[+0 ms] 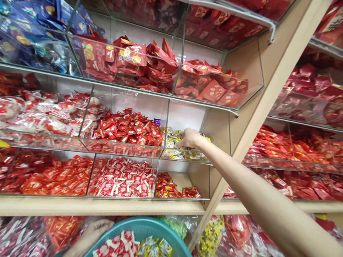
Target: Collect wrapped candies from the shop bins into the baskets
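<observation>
Nearest me, at six o'clock, my left hand (93,231) holds the teal basket (144,223), fingers folded over the rim on its ten o'clock side. Inside lie red-and-white packets (113,255) and, just beside them, a few yellow packets (154,252). I judge the basket is best held level and close under the wooden shelf (106,206), so nothing dropped misses it.

Further out, my right arm runs up toward twelve o'clock. My right hand (188,138) is down in the clear compartment that holds the yellow-wrapped sweets (172,138), the stock I am working from. My fingers curl into the pile, knuckles up. I cannot tell whether they have closed on any sweets, because the hand hides it. To do this well I'd scoop from the loose top, take a modest handful and lift straight over the front lip. I'd stay off the clear divider (167,123) at nine o'clock, which has the red sweets (126,128) beyond it.
</observation>
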`<state>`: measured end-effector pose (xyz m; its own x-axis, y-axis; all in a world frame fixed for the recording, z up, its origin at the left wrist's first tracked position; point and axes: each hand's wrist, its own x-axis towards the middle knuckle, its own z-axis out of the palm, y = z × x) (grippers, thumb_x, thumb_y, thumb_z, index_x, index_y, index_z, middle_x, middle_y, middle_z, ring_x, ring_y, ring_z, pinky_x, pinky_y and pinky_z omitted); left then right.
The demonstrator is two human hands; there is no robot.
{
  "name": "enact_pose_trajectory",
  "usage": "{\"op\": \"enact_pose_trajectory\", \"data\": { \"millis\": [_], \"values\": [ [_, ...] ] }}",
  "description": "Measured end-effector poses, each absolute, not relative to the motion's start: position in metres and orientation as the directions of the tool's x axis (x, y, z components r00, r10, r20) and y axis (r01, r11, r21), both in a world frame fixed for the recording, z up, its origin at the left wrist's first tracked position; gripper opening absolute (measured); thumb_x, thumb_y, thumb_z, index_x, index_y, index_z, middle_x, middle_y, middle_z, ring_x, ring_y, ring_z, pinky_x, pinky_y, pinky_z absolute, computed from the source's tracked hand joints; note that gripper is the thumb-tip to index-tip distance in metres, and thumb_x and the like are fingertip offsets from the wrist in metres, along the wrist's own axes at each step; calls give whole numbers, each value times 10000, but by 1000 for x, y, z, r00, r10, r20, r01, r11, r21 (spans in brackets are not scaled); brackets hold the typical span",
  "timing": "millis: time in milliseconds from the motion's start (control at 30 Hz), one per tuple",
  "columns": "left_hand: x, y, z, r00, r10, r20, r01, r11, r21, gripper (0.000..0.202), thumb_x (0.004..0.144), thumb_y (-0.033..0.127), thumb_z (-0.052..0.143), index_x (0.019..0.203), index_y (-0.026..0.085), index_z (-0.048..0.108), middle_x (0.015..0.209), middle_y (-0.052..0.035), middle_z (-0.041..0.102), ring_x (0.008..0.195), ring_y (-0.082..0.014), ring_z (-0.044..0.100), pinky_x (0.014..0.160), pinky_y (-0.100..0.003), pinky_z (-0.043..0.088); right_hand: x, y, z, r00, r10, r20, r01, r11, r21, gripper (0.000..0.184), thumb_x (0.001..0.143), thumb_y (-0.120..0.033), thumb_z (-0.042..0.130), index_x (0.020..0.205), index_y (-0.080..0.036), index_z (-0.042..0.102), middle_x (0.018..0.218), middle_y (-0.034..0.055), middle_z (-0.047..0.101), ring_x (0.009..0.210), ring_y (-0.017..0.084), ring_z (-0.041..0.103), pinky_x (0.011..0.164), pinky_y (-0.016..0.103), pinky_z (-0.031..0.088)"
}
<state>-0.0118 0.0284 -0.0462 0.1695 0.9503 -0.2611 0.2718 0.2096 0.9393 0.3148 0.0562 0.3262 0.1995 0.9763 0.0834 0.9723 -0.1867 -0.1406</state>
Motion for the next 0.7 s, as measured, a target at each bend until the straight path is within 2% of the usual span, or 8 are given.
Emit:
{"op": "enact_pose_trajectory", "data": {
  "millis": [200,400,533,700],
  "values": [
    [-14,31,-53,234,945,-226,208,179,962,480,574,586,668,756,143,699,742,-34,734,766,-233,651,699,-251,487,307,57,323,211,974,79,977,-207,-52,465,531,-334,726,919,-89,652,843,108,664,801,204,616,660,229,472],
    [-15,31,-51,269,937,-221,207,168,964,492,608,583,646,794,130,699,788,-50,737,797,-243,652,720,-260,487,313,64,324,202,973,110,979,-196,-64,422,595,-364,660,925,-101,652,831,103,668,772,195,615,632,235,465],
    [-14,30,-49,267,938,-221,206,168,964,484,599,586,652,779,140,703,780,-51,737,794,-245,654,722,-265,494,323,63,335,236,963,129,971,-227,-78,490,598,-411,655,968,-91,636,873,132,664,790,210,621,611,242,465],
    [-11,27,-43,267,936,-228,181,184,966,477,572,608,656,745,167,709,762,-45,735,788,-247,664,725,-270,509,325,59,335,290,949,127,956,-293,8,584,571,-392,686,1072,-107,593,1008,167,638,907,254,609,698,294,481]
  ]
}}
